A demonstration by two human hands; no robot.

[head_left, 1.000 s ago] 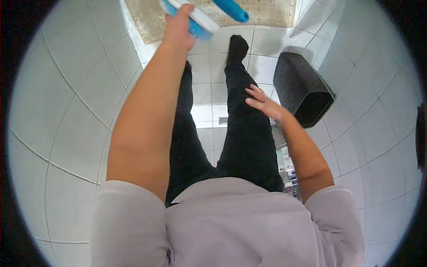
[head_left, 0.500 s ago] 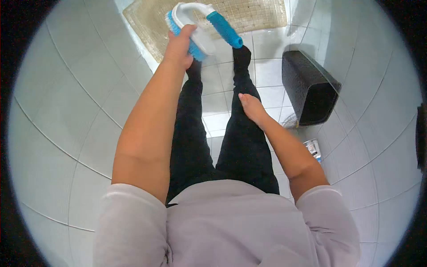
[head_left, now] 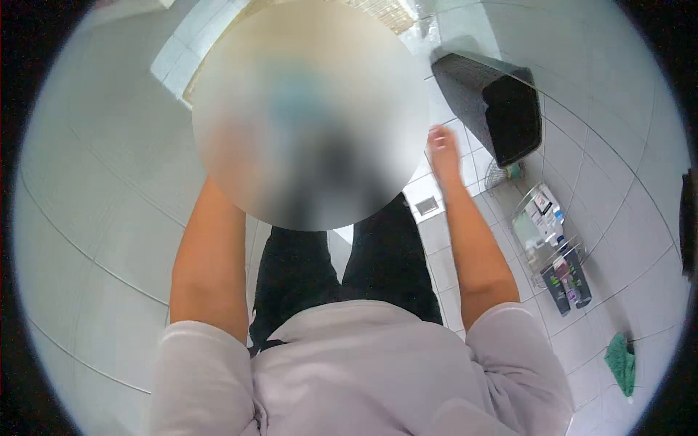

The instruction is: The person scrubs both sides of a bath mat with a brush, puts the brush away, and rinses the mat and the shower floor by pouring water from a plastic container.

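Observation:
A round blurred patch covers the upper middle of the view and hides my left hand. My left forearm (head_left: 211,254) runs up into this patch, where only a skin-toned smear shows. Near it lies a faint blue smear (head_left: 298,91), too unclear to make out. Just right of the patch, my right hand (head_left: 443,145) is raised with its fingers curled in, slightly smeared, and nothing shows in it. It is left of and below the black bin (head_left: 512,116).
At lower right a wire rack (head_left: 531,229) holds several bottles and packs. A green cloth (head_left: 620,365) hangs on the tiled wall. A floor drain (head_left: 427,206) lies below my right hand. Part of a beige mat (head_left: 385,13) shows at the top.
The view has turned, bringing the rack and green cloth into sight. My right hand has moved away from my leg. The blue and white brush, earlier in my left hand, is no longer clearly visible.

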